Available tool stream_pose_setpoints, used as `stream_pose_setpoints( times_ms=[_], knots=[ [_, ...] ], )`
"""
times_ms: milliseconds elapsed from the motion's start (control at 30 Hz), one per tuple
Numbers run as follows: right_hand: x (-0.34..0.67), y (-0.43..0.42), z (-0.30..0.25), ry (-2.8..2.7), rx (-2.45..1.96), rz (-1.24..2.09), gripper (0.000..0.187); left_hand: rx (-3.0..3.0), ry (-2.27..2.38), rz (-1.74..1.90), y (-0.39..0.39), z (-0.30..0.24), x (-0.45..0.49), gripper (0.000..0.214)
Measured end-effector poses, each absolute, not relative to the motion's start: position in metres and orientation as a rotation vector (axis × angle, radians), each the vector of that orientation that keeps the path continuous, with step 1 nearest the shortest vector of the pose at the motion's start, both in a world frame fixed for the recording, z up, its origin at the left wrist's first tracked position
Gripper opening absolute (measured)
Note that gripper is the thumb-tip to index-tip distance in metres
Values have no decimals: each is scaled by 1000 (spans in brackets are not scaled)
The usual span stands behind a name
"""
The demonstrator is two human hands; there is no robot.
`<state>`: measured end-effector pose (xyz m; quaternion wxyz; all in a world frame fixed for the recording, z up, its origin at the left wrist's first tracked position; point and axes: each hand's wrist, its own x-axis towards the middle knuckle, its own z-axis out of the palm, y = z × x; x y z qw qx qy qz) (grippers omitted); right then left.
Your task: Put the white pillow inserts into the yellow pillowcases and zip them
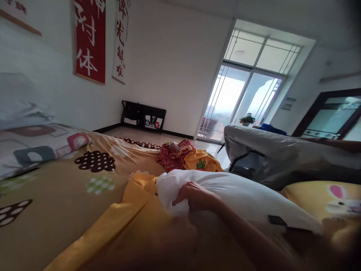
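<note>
A white pillow [225, 184] lies slantwise across the lower middle of the view. My right hand [196, 197] grips its near-left corner, fingers bent into the white cloth, with the forearm coming from the lower right. Beside and beneath that corner spreads a yellow-orange cloth [132, 203] with a scalloped edge, which looks like a pillowcase. Low in the middle, a smeared brownish shape [183, 237] may be my left hand; its fingers cannot be made out. A dark patch, perhaps a label, shows on the pillow's right part.
The bed's patterned sheet [64, 203] fills the left, with a printed pillow [42, 145] on it. Crumpled red plaid cloth [175, 154] and orange cloth [201, 161] lie beyond. A yellow rabbit-print pillow [318, 195] is at right, near a plastic-covered table [262, 143].
</note>
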<state>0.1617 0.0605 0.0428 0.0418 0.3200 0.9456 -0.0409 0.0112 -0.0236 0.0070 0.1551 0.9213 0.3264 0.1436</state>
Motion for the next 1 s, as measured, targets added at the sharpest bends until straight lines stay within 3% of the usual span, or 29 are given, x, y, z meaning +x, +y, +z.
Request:
stream_pose_setpoints(
  times_ms=[100, 167, 300, 400, 500, 567, 800, 1000],
  knots=[
    [165, 48, 28, 2825, 1071, -112, 20, 2589, 1032, 516, -18, 13, 11, 14],
    [172, 32, 17, 2834, 1071, -85, 21, 2543, 1035, 511, -13, 12, 4, 8],
    [197, -7, 1, 3018, 1066, 85, 54, 2518, 931, 436, -9, -4, -10, 7],
    [234, -27, -14, 3021, 1152, 525, 80, 2509, 893, 460, -10, -14, -14, 8],
    [276, -33, -27, 2892, 1358, 1024, 84, 2490, 869, 431, -12, -13, -15, 7],
    [293, -29, -27, 2828, 1485, 1112, 83, 2506, 870, 402, -12, -8, -14, 10],
    [247, 2, 36, 3008, 1457, 327, 66, 2538, 887, 719, -12, 32, 9, 8],
    [201, 1, 47, 3004, 1145, 9, 26, 2511, 909, 752, -2, 53, 13, 5]
  ],
)
